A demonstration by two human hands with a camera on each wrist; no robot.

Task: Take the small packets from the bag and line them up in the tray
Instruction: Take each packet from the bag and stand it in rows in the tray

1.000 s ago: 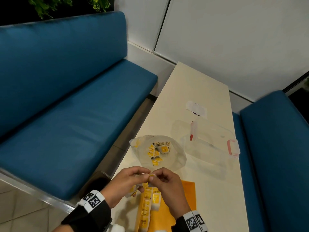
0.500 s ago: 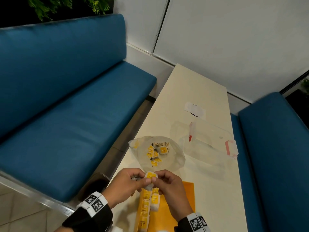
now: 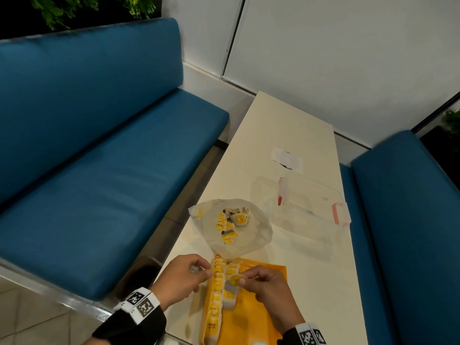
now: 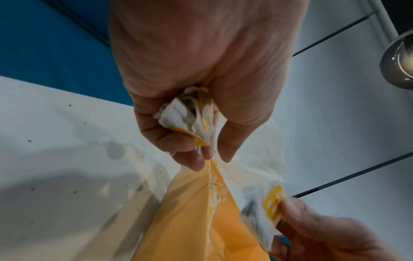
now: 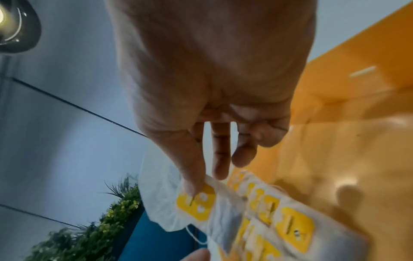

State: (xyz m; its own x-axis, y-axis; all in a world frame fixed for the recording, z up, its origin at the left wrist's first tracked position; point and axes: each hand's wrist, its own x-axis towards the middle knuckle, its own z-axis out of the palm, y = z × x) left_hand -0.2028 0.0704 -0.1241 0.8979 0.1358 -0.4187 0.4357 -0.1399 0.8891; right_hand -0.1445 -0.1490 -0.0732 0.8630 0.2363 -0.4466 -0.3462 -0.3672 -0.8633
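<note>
Hands have parted since half a second ago, when both pinched one packet together above the tray. Now the right hand (image 3: 267, 286) alone carries that packet (image 3: 234, 282), thumb and fingertips pinched on its yellow label, low over the near rows already standing in the yellow tray (image 3: 263, 317). The left hand (image 3: 183, 278) has drawn off to the left of the tray, its fingers curled round a crumpled wad of spare packets (image 4: 190, 116), white paper with yellow tabs. Two rows of packets (image 3: 219, 290) run along the tray's left side, the outer one longer; the right part of the tray floor is bare. By the look of it, the held packet is about to join the shorter inner row, and the left hand's stock should feed the next placements.

Just beyond the tray, the clear bag (image 3: 231, 225) lies open on the table (image 3: 286, 125) with a small heap of packets inside, so plenty remains. Farther right sits a clear lidded box (image 3: 306, 202).
</note>
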